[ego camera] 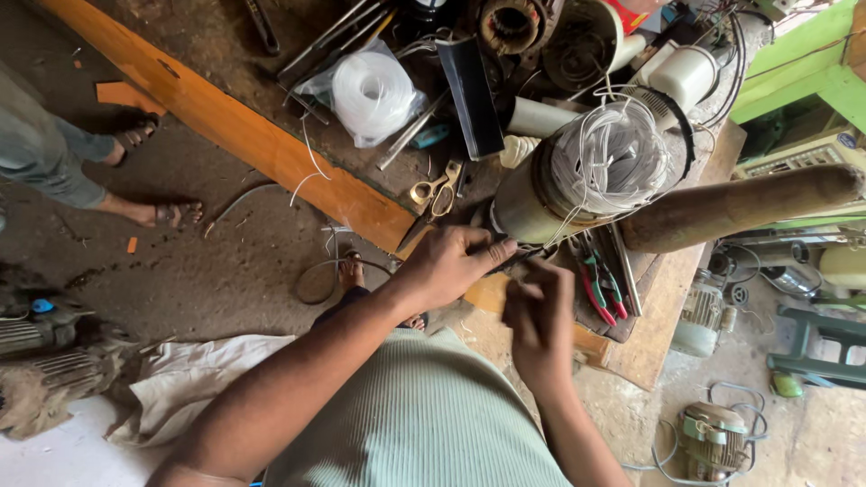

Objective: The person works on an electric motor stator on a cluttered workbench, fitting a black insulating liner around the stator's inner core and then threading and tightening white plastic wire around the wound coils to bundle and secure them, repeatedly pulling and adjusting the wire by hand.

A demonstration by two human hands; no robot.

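Note:
A motor stator (541, 203) with a bundle of white winding wire (613, 158) lies on its side on the cluttered workbench (271, 149). My left hand (451, 266) reaches to the stator's lower rim, thumb and fingers pinched there on a thin wire end. My right hand (541, 316) is just below it, fingers bunched in a pinch; a faint white strand seems to run between the two hands. Scissors (436, 191) lie right above my left hand. Pliers with red and green handles (600, 287) lie right of my right hand.
A white roll in a plastic bag (370, 95), a black strip (474, 95) and metal rods lie on the bench. A rusty cylinder (740, 206) sticks out to the right. Another person's sandalled feet (171, 213) stand at left. Motors (708, 316) sit on the floor.

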